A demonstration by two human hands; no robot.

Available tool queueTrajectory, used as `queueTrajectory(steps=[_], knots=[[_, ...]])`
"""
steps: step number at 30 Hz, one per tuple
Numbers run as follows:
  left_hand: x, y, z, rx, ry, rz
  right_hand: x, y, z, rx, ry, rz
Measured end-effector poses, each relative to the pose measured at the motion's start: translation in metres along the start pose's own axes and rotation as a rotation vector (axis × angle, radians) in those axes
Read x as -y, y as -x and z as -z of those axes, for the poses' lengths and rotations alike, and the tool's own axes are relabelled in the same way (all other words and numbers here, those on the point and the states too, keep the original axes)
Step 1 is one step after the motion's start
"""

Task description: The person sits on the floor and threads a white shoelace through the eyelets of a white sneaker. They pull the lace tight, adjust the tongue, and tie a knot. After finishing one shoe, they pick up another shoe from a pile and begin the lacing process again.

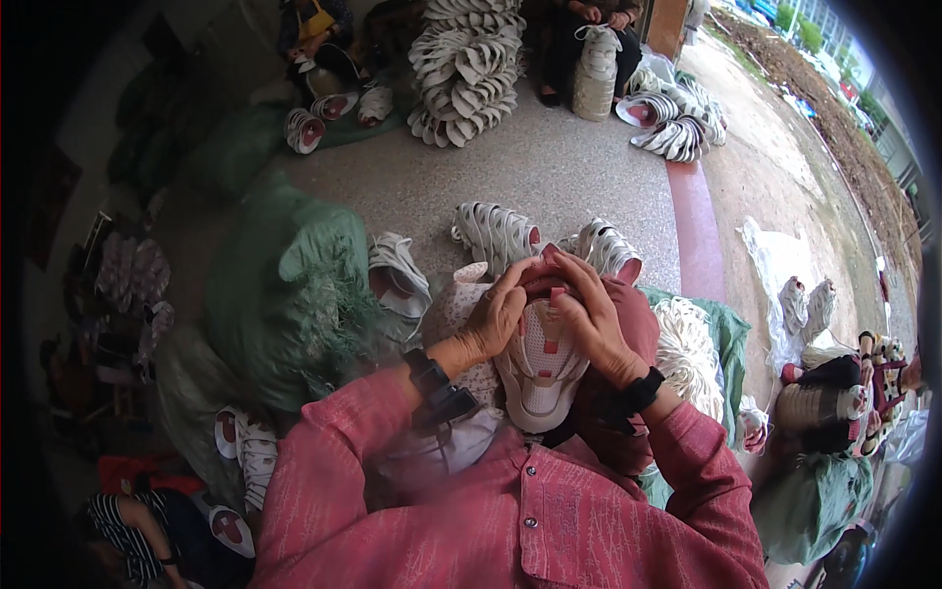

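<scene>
A white mesh shoe upper (543,393) with pinkish-red patches lies in front of my chest, its toe toward me. My left hand (497,312) is closed on the left side of its collar. My right hand (592,316) grips the collar's right side, fingertips meeting the left ones at the far end. The collar lining shows dark red between the hands; what lies beneath the fingers is hidden. Just beyond are two nested rows of white uppers, one at left (494,234) and one at right (606,247). A single white upper (397,278) sits left of my left hand.
A large green sack (280,285) bulges at left. A bundle of white laces (687,348) lies on green sacking at right. Farther off stand a tall stack of uppers (464,74) and two seated people, one holding a laced upper (595,79). Another person's arm (152,530) shows lower left.
</scene>
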State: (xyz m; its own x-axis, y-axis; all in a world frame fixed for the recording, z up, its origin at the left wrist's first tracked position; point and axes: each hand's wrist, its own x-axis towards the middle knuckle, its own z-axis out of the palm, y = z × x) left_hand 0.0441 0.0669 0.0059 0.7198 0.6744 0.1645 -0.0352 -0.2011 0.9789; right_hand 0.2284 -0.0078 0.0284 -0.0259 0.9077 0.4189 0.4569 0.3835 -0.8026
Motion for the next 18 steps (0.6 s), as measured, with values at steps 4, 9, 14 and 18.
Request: queueTrajectory(steps=[4, 9, 14, 18], knots=[[0.001, 0.019, 0.005, -0.098, -0.983, -0.067, 0.001, -0.003, -0.013, 0.04, 0.327, 0.115], [0.011, 0.013, 0.03, -0.081, -0.968, 0.038, -0.014, -0.048, -0.019, 0.265, 0.12, -0.108], [0.016, 0.014, 0.03, -0.061, -0.946, -0.015, -0.011, -0.04, -0.024, 0.161, 0.259, -0.137], [0.012, 0.015, 0.007, -0.135, -0.803, -0.042, -0.008, -0.001, -0.03, -0.139, 0.252, -0.004]])
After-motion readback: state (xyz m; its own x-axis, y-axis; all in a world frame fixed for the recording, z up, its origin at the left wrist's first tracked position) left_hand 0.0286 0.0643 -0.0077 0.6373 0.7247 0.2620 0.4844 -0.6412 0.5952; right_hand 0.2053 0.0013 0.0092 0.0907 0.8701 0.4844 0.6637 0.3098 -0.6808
